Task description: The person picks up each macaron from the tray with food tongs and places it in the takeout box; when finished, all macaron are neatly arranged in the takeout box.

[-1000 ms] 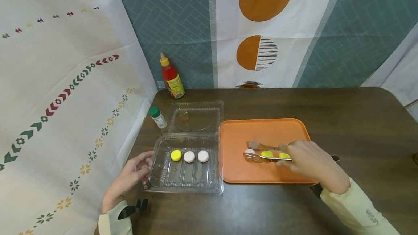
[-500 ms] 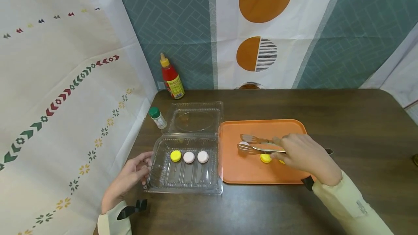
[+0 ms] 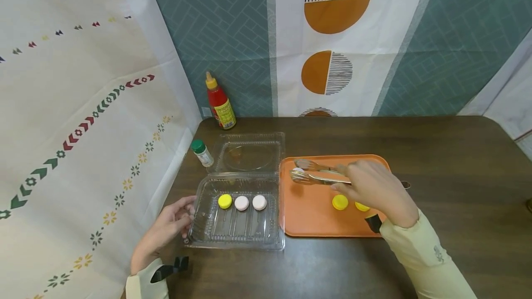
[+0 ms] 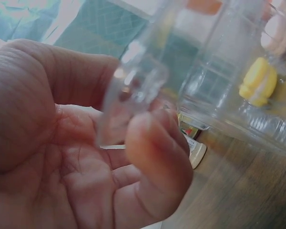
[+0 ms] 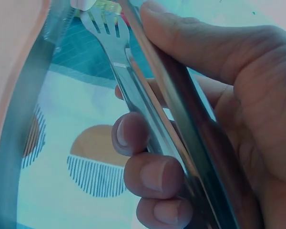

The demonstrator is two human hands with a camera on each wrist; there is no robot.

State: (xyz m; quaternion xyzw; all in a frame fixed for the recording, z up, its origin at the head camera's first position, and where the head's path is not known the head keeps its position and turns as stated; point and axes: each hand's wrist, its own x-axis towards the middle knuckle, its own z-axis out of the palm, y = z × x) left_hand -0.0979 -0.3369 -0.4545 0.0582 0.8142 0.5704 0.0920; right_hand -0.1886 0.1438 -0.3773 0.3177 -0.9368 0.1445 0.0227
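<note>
My left hand (image 3: 168, 223) pinches the left rim of a clear plastic clamshell box (image 3: 245, 235), its lid lying open at the back. Inside sit a yellow macaron (image 3: 225, 201) and two pale ones (image 3: 250, 203) in a row. Metal serving tongs (image 3: 322, 179) are in my right hand (image 3: 371, 190), fingers and thumb curled round both arms. Between the tong tips is a white macaron (image 3: 298, 170), partly hidden, over the left side of an orange tray (image 3: 307, 218). Two yellow macarons (image 3: 340, 202) lie on the tray below my right hand.
A green-capped shaker (image 3: 202, 153) stands at the table's left edge, by the box lid. Behind it is a red sauce bottle (image 3: 222, 105) against the patterned cloth. The tray's left edge meets the box's right rim. Brown tabletop (image 3: 457, 170) extends to the right.
My right hand, tongs and white macaron have moved left and toward the back across the tray, uncovering the two yellow macarons. My left hand stays on the box rim.
</note>
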